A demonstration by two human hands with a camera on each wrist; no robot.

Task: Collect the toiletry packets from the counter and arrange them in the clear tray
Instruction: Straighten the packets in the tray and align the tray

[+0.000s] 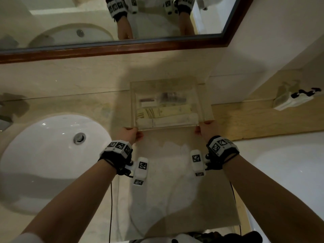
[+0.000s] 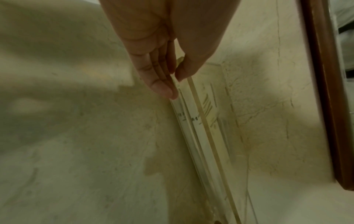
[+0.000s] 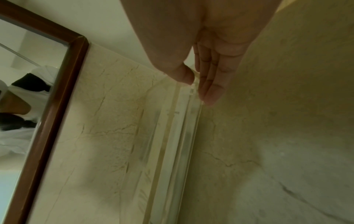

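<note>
The clear tray [image 1: 166,85] lies on the beige marble counter close to the back wall. Inside it are several toiletry packets: a long white one [image 1: 168,121] along the near wall, a cream one [image 1: 166,111] behind it, and a purple-printed one [image 1: 168,97] farther back. My left hand [image 1: 130,135] pinches the tray's near left corner, thumb over the rim and straight fingers [image 2: 164,89] against the outer wall [image 2: 193,136]. My right hand [image 1: 205,128] pinches the near right corner the same way, its fingers [image 3: 210,97] lying along the tray wall [image 3: 184,128].
A white oval sink [image 1: 52,155] is set into the counter at the left. A wood-framed mirror [image 1: 122,48] runs along the wall behind. A white holder with a black item [image 1: 294,99] sits at the far right. A wood-toned strip [image 1: 263,118] borders the counter's right side.
</note>
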